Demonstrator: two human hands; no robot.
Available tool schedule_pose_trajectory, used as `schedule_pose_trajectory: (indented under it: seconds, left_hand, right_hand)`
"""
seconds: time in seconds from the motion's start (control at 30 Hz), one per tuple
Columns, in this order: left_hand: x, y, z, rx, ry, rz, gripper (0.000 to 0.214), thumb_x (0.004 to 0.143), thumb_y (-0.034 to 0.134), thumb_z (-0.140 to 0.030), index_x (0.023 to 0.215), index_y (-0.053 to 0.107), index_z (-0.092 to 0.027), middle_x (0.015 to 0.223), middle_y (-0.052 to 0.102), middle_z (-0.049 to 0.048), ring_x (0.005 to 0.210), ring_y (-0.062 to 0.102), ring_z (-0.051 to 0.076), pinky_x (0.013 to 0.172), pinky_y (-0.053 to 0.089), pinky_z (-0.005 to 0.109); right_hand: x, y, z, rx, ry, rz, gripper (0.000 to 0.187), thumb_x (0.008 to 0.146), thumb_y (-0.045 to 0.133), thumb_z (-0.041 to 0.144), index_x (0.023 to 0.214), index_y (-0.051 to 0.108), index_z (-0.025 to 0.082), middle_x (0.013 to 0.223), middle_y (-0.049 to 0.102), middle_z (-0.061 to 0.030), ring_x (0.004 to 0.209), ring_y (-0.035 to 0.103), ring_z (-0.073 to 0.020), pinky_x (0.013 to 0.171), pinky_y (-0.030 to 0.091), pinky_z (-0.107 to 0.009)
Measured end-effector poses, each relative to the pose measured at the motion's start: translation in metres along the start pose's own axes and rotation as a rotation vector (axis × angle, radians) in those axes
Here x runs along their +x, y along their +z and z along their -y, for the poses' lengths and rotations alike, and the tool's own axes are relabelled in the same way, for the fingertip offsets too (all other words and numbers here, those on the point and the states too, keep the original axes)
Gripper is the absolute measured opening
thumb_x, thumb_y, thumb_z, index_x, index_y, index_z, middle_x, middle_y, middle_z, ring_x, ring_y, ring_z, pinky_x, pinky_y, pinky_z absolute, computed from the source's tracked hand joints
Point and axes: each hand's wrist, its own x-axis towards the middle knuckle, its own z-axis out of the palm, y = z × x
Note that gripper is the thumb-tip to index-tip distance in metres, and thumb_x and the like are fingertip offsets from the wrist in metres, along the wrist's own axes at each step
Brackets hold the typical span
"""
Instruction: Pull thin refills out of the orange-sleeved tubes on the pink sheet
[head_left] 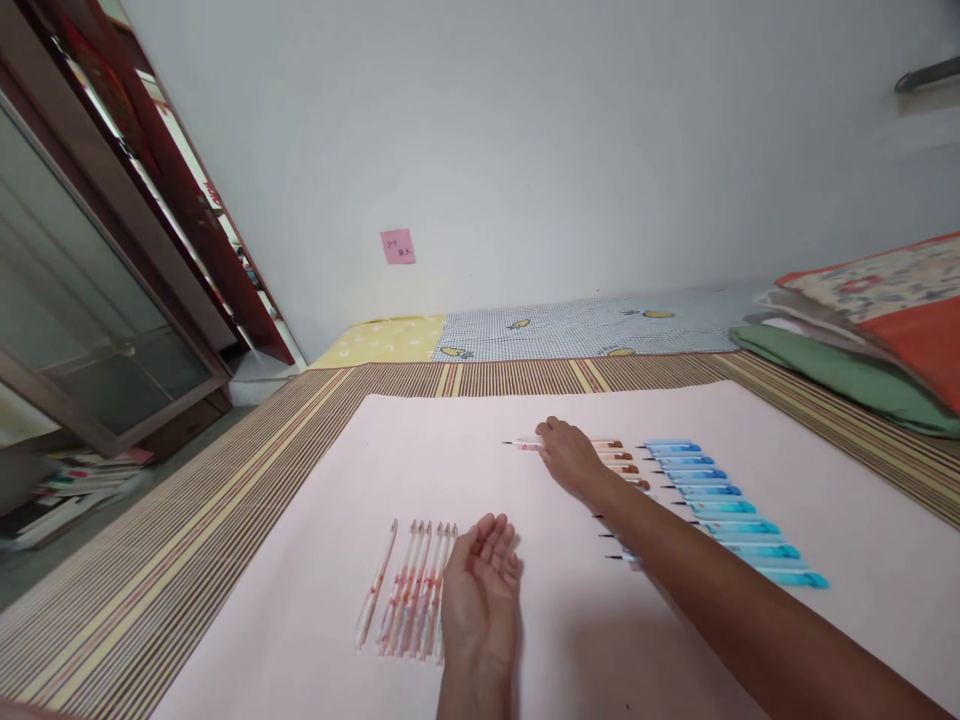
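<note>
My right hand (566,455) reaches across the pale pink sheet (300,510), fingers closed on a slim whitish pen (525,444) whose dark tip points left. Just right of it, several brown-ended pens (621,457) lie in a column, partly hidden by my hand and forearm. My left hand (484,590) rests palm up, fingers loosely curled and holding nothing. Beside it is a group of white pens with pinkish-red patterns (420,590); a similar pen (377,580) lies slightly apart on the left. Several blue pens (727,508) form a slanting row at the right.
Under the sheet is a striped mat (217,505). Folded cloths and a cushion (892,320) are stacked at the right edge. A pink note (397,246) sticks to the wall behind. Left of the mat, papers (82,490) lie low by a glazed door (97,300).
</note>
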Motion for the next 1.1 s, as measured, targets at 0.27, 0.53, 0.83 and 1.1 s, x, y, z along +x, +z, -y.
schedule_pose_trajectory:
  seconds: [0.27, 0.53, 0.83, 1.1]
  left_hand:
    - [-0.001, -0.001, 0.001, 0.0, -0.01, -0.008, 0.016, 0.094, 0.056, -0.014, 0.089, 0.07, -0.007, 0.096, 0.074, 0.0151, 0.076, 0.073, 0.019, 0.054, 0.055, 0.024]
    - [-0.003, 0.0, 0.001, 0.01, -0.018, -0.016, 0.016, 0.094, 0.057, -0.015, 0.089, 0.07, -0.008, 0.096, 0.074, 0.0149, 0.079, 0.074, 0.02, 0.055, 0.056, 0.024]
    - [-0.001, 0.0, 0.001, 0.005, -0.026, -0.013, 0.015, 0.094, 0.056, -0.014, 0.088, 0.07, -0.009, 0.095, 0.074, 0.0147, 0.078, 0.074, 0.02, 0.054, 0.055, 0.024]
    - [0.0, -0.002, 0.002, 0.002, -0.03, 0.003, 0.014, 0.092, 0.058, -0.014, 0.089, 0.07, -0.008, 0.095, 0.074, 0.0154, 0.078, 0.074, 0.02, 0.055, 0.056, 0.025]
  right_hand:
    - [0.007, 0.002, -0.005, 0.055, -0.099, 0.03, 0.017, 0.099, 0.055, 0.023, 0.109, 0.068, 0.019, 0.118, 0.07, -0.012, 0.111, 0.057, -0.0264, 0.088, 0.036, -0.036]
    - [0.01, 0.002, -0.004, 0.082, -0.082, 0.052, 0.017, 0.099, 0.053, 0.019, 0.104, 0.069, 0.019, 0.114, 0.071, -0.0115, 0.105, 0.06, -0.0248, 0.083, 0.035, -0.034]
    - [0.01, 0.004, -0.009, 0.133, -0.047, 0.033, 0.03, 0.098, 0.057, 0.026, 0.126, 0.065, 0.02, 0.126, 0.068, -0.0122, 0.113, 0.059, -0.0249, 0.092, 0.037, -0.034]
    - [0.012, -0.008, -0.05, 0.156, -0.024, 0.065, 0.043, 0.089, 0.055, 0.01, 0.129, 0.067, 0.019, 0.131, 0.07, -0.012, 0.116, 0.061, -0.0264, 0.096, 0.039, -0.034]
